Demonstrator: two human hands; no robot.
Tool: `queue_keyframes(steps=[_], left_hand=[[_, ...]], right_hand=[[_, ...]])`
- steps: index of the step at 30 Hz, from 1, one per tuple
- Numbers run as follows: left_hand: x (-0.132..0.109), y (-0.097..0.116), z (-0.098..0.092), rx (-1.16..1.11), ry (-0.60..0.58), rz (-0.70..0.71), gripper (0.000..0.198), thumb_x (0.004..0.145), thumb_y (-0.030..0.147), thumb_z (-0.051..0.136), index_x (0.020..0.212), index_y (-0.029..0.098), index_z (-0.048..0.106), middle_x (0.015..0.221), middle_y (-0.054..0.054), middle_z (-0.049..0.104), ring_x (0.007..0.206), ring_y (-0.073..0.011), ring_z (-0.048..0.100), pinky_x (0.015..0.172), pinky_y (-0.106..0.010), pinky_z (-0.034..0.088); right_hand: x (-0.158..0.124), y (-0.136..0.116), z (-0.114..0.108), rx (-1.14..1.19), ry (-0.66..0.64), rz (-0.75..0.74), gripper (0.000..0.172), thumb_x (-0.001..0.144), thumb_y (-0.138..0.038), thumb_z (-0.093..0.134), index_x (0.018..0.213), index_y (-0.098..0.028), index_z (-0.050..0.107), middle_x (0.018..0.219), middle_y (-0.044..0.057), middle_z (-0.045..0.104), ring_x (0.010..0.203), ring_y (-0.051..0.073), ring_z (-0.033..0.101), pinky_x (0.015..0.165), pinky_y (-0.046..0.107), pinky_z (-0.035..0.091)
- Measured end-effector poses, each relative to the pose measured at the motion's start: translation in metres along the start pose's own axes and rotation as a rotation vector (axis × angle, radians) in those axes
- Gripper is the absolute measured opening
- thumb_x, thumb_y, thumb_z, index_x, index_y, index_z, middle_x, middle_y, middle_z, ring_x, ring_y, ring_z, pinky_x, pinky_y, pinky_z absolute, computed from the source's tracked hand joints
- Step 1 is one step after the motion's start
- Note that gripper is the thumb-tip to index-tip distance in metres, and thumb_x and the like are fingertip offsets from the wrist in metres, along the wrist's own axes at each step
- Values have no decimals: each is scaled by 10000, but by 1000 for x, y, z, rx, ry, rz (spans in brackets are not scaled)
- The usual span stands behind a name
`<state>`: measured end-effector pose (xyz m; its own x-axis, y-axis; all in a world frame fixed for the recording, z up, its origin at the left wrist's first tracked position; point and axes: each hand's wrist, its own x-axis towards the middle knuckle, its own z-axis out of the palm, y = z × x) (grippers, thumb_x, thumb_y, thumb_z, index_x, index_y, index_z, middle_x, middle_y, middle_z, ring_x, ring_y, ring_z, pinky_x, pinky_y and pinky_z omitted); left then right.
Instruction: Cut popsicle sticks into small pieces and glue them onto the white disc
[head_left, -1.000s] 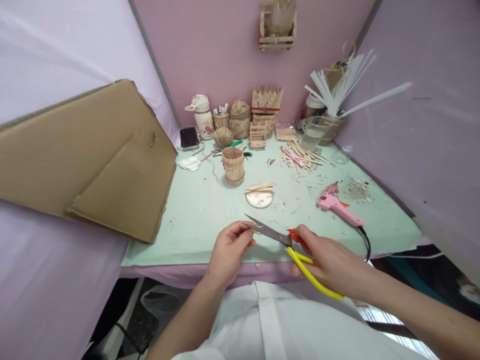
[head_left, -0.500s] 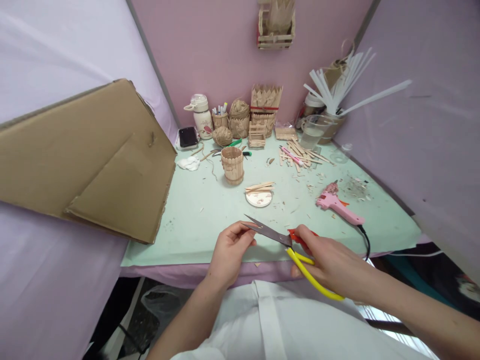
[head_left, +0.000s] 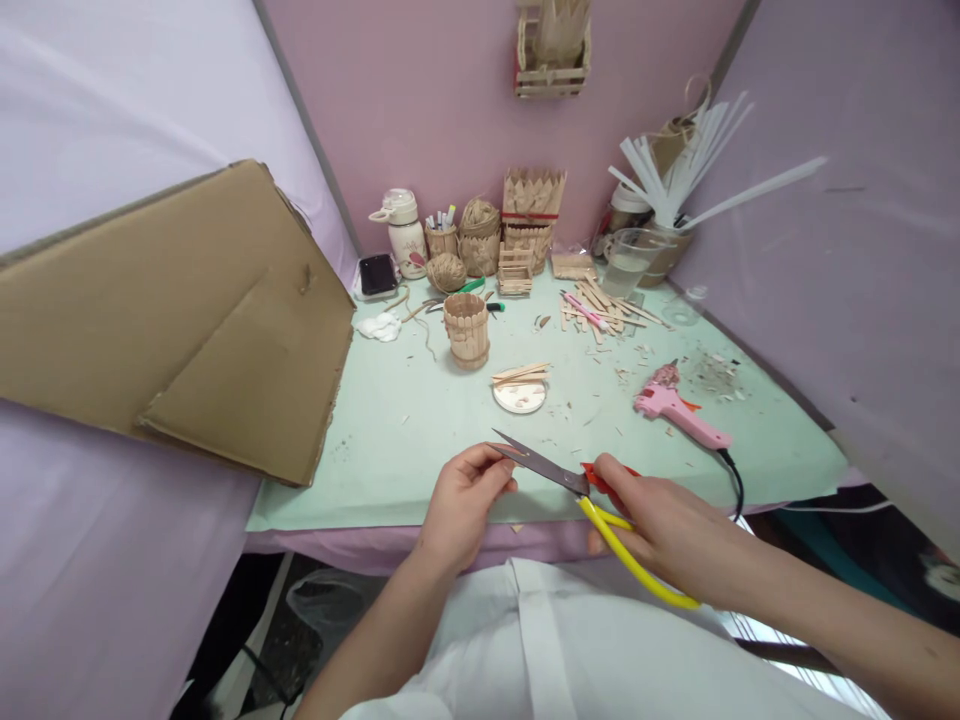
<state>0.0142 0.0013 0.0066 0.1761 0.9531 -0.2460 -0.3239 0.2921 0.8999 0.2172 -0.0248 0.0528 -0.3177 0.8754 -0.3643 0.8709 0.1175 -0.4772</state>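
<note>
Honestly, barely anything had changed over that last second. The right hand (head_left: 656, 520) had drifted a touch to the right, and the yellow handle (head_left: 637, 567) had swung slightly lower with it. The left hand (head_left: 461, 500) had hardly budged, and the whole view had nudged over a hair too, so I put some of that down to the head moving. My read: the cutting was at pretty much the same point, more a small adjustment than a finished snip.

Grip-wise, the right hand was wrapped round the handles of the scissors (head_left: 546, 468). The left fingertips were pinched together right by the blades, but whatever was in there was too small for me to tell.

The scissors were up over the near edge of the table (head_left: 405, 450), between the two hands, tips pointing left and away from the wearer. Long dark grey blades, tapering to a sharp point and sitting slightly apart at the tips. Mismatched handles: one red, mostly hidden by fingers, one bright yellow. Just past them lay a white disc (head_left: 521, 398) with sticks (head_left: 525, 373) across its far side.
</note>
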Motion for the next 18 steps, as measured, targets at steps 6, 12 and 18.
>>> queue_keyframes(steps=[6, 12, 18], left_hand=[[1, 2, -2, -16, -45, -53, 139, 691, 240, 665, 801, 158, 689, 765, -18, 603, 618, -77, 502, 625, -203, 405], [1, 3, -1, -69, -37, -110, 144, 648, 244, 704, 738, 137, 669, 748, -23, 618, 592, -72, 497, 608, -200, 410], [1, 2, -2, -64, -35, -116, 157, 667, 258, 703, 768, 141, 676, 783, -28, 621, 599, -64, 495, 609, -195, 406]], right_hand=[[-1, 1, -1, -33, 3, 9, 211, 853, -449, 419, 851, -241, 384, 794, 23, 619, 568, 170, 525, 505, 246, 298], [-2, 4, -1, -30, -13, -4, 165, 866, -406, 401, 853, -241, 393, 789, 21, 618, 581, 169, 539, 507, 238, 311], [1, 12, -2, -1, -29, -31, 197, 870, -423, 378, 811, -242, 324, 732, 9, 595, 580, 165, 504, 519, 243, 315]])
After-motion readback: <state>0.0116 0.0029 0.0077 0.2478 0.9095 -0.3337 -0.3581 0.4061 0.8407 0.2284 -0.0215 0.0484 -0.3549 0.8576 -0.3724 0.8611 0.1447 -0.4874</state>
